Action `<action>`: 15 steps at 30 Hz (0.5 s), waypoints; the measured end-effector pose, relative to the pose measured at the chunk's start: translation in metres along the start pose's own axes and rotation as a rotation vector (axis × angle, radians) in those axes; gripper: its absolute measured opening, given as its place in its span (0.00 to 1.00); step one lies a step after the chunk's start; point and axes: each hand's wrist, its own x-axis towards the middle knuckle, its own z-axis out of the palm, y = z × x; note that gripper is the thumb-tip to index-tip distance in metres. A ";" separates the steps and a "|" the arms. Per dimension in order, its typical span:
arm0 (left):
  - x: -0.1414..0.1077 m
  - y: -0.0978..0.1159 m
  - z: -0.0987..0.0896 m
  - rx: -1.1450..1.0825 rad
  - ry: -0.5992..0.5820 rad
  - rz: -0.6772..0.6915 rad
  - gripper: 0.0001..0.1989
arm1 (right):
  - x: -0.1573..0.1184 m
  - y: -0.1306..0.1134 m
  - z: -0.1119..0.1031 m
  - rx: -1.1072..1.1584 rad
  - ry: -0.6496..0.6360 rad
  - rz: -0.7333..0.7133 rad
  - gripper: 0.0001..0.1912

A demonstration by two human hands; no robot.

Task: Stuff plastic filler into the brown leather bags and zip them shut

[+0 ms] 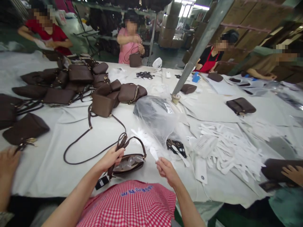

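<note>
My left hand (114, 158) is closed round the dark brown strap (121, 142) of an open brown handbag (130, 169) at the table's front edge. Clear plastic stuffing shows inside the bag's mouth, and a black tag (102, 182) hangs at its left end. To the right of the bag, my right hand (164, 168) pinches the end of a flat white strip (154, 154). Just beyond it lie more white strips (144, 138) and a clear plastic bag (156, 116) with something dark inside.
Brown handbags (80, 74) are piled at the left. Loose white strips (227, 151) and a white phone-like object (201, 170) lie at the right. A slanted metal pole (201, 47) rises beyond. Several people surround the table (78, 179); co-workers' hands show at both sides.
</note>
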 end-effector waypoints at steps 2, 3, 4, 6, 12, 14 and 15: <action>-0.001 0.000 0.000 -0.004 0.008 0.004 0.18 | -0.002 -0.007 0.003 0.041 -0.001 -0.040 0.19; -0.001 -0.001 -0.001 -0.005 0.010 0.005 0.18 | -0.001 -0.007 0.004 -0.077 0.025 -0.066 0.18; -0.002 -0.002 -0.001 -0.011 0.015 0.009 0.19 | 0.002 -0.004 0.003 -0.248 0.062 -0.084 0.17; -0.003 -0.005 -0.002 -0.033 0.032 0.023 0.19 | 0.008 0.007 -0.003 -0.614 0.153 -0.082 0.15; -0.005 -0.014 -0.006 -0.044 0.071 0.010 0.22 | 0.016 0.037 -0.070 -1.067 0.588 0.153 0.17; -0.006 -0.015 -0.005 -0.044 0.079 0.004 0.22 | 0.016 0.042 -0.094 -1.149 0.690 0.251 0.19; -0.007 -0.014 -0.004 -0.047 0.088 0.002 0.23 | 0.016 0.044 -0.104 -1.184 0.705 0.287 0.19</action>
